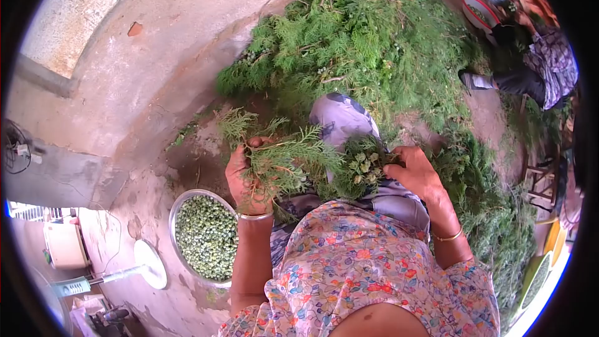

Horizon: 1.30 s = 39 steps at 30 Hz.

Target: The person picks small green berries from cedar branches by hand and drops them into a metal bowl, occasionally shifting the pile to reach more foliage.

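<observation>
Closed around leafy evergreen sprigs (290, 165), my left hand (244, 178) is partly covered by the foliage. My right hand (415, 171) pinches the edge of a darker sprig with pale green seed cones (364, 167), thumb and fingertips together. Both bunches lie over my lap, between the hands, and their foliage overlaps. Just left of my left forearm, a metal basin (173, 228) stands on the ground, filled with loose green cones (206, 237).
A large heap of cut evergreen branches (368, 43) lies ahead, with more branches (493, 224) at right. Another person (543, 68) sits at upper right near a red-rimmed basin (479, 12). A standing fan's white base (150, 264) is at lower left.
</observation>
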{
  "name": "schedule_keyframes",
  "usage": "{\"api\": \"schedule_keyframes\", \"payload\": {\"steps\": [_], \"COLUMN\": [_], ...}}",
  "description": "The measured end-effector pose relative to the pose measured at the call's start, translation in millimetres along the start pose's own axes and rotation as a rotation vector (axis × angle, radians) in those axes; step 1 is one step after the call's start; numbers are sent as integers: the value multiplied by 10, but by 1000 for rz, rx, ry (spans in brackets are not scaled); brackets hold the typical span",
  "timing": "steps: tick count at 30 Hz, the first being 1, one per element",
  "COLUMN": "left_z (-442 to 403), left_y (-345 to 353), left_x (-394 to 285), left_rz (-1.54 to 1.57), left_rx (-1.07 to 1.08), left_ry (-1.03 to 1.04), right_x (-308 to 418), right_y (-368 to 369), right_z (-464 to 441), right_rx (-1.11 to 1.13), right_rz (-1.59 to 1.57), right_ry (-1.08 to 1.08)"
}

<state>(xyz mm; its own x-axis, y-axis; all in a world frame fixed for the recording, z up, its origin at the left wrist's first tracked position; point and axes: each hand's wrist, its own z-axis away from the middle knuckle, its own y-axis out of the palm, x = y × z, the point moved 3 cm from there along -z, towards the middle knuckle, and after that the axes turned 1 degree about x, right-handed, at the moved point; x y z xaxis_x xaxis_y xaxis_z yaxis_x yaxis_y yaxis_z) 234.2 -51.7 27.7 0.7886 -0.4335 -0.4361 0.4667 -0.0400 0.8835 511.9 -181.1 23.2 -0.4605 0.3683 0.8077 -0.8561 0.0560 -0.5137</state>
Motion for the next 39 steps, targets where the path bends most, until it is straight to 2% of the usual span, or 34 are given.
{"api": "schedule_keyframes", "payload": {"steps": [2, 6, 9, 13, 18, 20, 21, 23, 25, 27, 29, 30, 31, 33, 35, 37, 38, 39], "left_z": [-2, -67, -95, -107, -204, -243, -250, -263, -266, -262, -229, -204, -190, -172, -164, -136, -115, -99], "left_y": [115, 126, 190, 221, 145, 188, 235, 279, 363, 483, 570, 594, 591, 581, 551, 521, 529, 551], "left_x": [8, 16, 50, 88, 38, 6, 6, 8, 41, 127, 219, 256, 281, 358, 423, 496, 520, 547], "left_rz": [-12, 20, 27, 45, -136, -133, -132, -179, -227, -150, -75, 3, 0, 47, 63, 62, -34, -34], "left_rx": [47, 162, 89, 120, 94, 159, 217, 144, 74, -25, -5, 8, 14, 138, 141, 56, 43, 42], "left_ry": [-5, -76, -32, -93, -95, -131, -166, -143, -121, -98, -114, -128, -134, -227, -273, -311, -228, -228], "right_x": [44, 185, 192, 177, 146, 158, 193, 410, 507, 565, 612, 733, 722, 702, 850, 904, 903, 914], "right_y": [-52, -63, -73, -61, -143, -134, -122, -152, -182, -183, -133, -115, -18, 4, 79, 130, 162, 169], "right_z": [25, 133, 151, 190, 195, 212, 197, 242, 281, 282, 211, 194, 122, 66, 55, 7, -40, -53], "right_rx": [-55, -135, -155, -115, -65, -290, -293, -668, -626, -588, -373, -381, -409, -205, -237, -278, -216, -215], "right_rz": [138, 141, 176, 259, 259, 202, 201, 288, 170, 51, -115, -156, -328, -141, -229, -333, -393, -393], "right_ry": [-12, -58, -67, -52, 51, -94, -93, -422, -414, -410, -358, -378, -406, -409, -459, -467, -409, -409]}}
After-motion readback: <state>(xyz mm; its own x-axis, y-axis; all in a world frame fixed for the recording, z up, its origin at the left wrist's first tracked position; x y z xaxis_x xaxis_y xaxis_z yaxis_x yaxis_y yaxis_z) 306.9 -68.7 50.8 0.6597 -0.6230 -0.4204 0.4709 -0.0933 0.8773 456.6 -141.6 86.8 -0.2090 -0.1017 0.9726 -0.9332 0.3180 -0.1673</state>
